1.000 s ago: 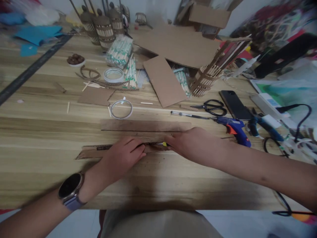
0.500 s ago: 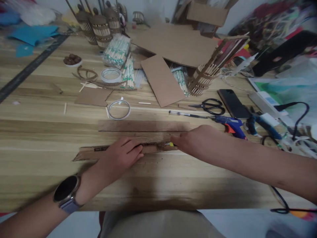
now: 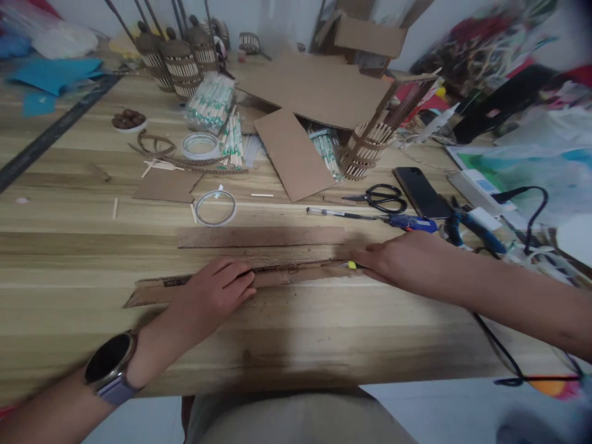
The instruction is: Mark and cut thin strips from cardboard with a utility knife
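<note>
A narrow brown cardboard strip (image 3: 272,279) lies on the wooden table in front of me, its cut edge ragged. My left hand (image 3: 216,287) presses down on its left half, fingers bent over it and close together. At the strip's right end, my right hand (image 3: 386,262) is closed around a utility knife (image 3: 352,264). Only the yellow front part and a bit of blade show; the rest is hidden in the fist. The blade touches the cardboard's upper edge. A second flat cardboard strip (image 3: 261,237) lies parallel, just beyond.
Beyond the strips are a tape roll (image 3: 215,207), a pen (image 3: 340,213), black scissors (image 3: 382,198), a blue glue gun (image 3: 409,222), pliers (image 3: 476,231) and a phone (image 3: 422,192). Cardboard sheets (image 3: 296,154), bundled sticks (image 3: 211,102) and a stick-walled basket (image 3: 367,151) stand farther back.
My right hand has slid the knife rightward along the cardboard to near its right end. My left hand stays on the strip. The whole view has shifted slightly.
</note>
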The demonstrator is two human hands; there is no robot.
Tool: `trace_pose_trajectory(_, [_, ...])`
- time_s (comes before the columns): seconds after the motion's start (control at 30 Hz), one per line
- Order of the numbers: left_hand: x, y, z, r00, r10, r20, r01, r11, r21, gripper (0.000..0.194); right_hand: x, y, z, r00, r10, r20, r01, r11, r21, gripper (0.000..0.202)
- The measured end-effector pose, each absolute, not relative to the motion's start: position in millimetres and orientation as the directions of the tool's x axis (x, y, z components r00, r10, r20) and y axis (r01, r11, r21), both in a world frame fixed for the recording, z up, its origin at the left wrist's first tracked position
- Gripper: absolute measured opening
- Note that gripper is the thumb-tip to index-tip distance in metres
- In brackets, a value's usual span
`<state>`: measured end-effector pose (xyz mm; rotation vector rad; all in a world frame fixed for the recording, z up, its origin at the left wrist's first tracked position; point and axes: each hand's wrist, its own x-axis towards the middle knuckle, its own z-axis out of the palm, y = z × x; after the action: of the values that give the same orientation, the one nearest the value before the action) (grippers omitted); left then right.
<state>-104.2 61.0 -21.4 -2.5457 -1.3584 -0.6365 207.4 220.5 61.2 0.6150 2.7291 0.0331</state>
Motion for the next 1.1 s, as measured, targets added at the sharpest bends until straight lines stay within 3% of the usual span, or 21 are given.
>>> trace_pose_trajectory(0.1, [-104, 61, -22, 0.505, 0.725, 0.469, 0.820, -0.573, 0.003, 0.027, 211, 222, 66, -0.832, 0.404, -0.380, 0.420, 0.906, 0.042, 0.018])
trace_pose_trajectory(0.3, [-105, 57, -16, 0.477, 0.734, 0.484, 0.835, -0.550, 0.011, 0.029, 215, 213, 54, -0.831, 0.497, -0.249, 0.510, 0.860, 0.016, 0.026])
trace_pose_trajectory(0.47, [-108, 53, -14, 0.491, 0.723, 0.486, 0.829, -0.559, -0.006, 0.024, 219, 203, 38, -0.837, 0.493, -0.237, 0.483, 0.870, 0.103, 0.017])
trace_pose_trajectory(0.77, [-114, 49, -15, 0.515, 0.741, 0.431, 0.824, -0.567, -0.009, 0.020, 219, 189, 35, -0.827, 0.529, -0.188, 0.526, 0.847, 0.070, 0.022])
trace_pose_trajectory(1.1, [-124, 42, -20, 0.490, 0.760, 0.427, 0.833, -0.553, 0.028, 0.019, 222, 193, 30, -0.885, 0.446, -0.134, 0.436, 0.894, 0.099, 0.020])
